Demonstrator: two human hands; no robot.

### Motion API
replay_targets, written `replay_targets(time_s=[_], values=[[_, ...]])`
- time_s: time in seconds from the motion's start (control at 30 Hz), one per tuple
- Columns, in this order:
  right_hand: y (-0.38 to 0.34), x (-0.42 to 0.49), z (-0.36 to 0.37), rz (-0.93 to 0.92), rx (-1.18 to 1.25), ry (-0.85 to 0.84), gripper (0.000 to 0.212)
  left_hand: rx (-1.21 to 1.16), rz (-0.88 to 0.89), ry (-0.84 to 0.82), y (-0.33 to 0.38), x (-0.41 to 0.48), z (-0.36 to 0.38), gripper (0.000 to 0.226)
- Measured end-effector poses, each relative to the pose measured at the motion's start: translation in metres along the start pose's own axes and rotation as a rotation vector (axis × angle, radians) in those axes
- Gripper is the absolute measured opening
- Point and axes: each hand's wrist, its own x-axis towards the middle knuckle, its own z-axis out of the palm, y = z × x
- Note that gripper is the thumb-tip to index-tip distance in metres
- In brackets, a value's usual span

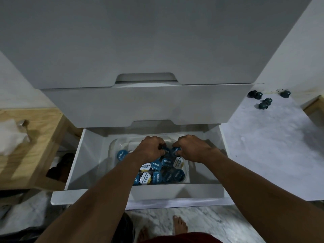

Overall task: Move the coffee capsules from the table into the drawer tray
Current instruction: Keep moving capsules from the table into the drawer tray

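Left: light wooden stand (37, 132) bearing a crumpled white cloth (9, 135); dark, indistinct items (61, 166) on its lower shelf; far centre: closed white drawer fronts (140, 104) with cut-out handles; near: veined marble floor (219, 223).

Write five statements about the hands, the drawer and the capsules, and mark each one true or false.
1. The left hand and the right hand are both in the open drawer, over the clear tray. True.
2. The tray holds nothing yet. False: many capsules lie in it.
3. A few loose capsules lie on the marbled surface to the right of the drawer. True.
4. Every lid in the tray is blue. False: a few are white lids.
5. A wooden shelf stands to the left of the drawer. True.
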Motion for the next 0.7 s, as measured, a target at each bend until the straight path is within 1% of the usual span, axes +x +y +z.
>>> replay_targets(time_s=[0.17, 0.3, 0.4, 0.5, 0.6, 0.7], values=[[0.0, -0.001, 0.0, -0.01, 0.007, 0.002, 0.031, 0.023, 0.005, 0.005, 0.0, -0.001, 0.0, 0.029], [0.002, -0.002, -0.001, -0.017, 0.026, 0.033, 0.034, -0.01, -0.014, 0.05, 0.002, -0.003, -0.003, 0.031], [0.005, -0.001, 0.0, -0.019, 0.071, 0.116, 0.034, 0.001, 0.006, 0.118, 0.005, -0.008, -0.006, 0.03], [0.007, -0.002, 0.001, -0.007, 0.102, 0.204, 0.03, 0.109, -0.013, 0.201, 0.011, -0.014, -0.009, 0.032], [0.007, -0.007, -0.002, 0.019, 0.098, 0.248, 0.032, 0.189, -0.034, 0.267, 0.019, -0.022, -0.012, 0.032], [0.004, -0.02, -0.006, 0.082, 0.078, 0.286, 0.032, 0.257, -0.016, 0.362, 0.029, -0.034, -0.014, 0.031]])
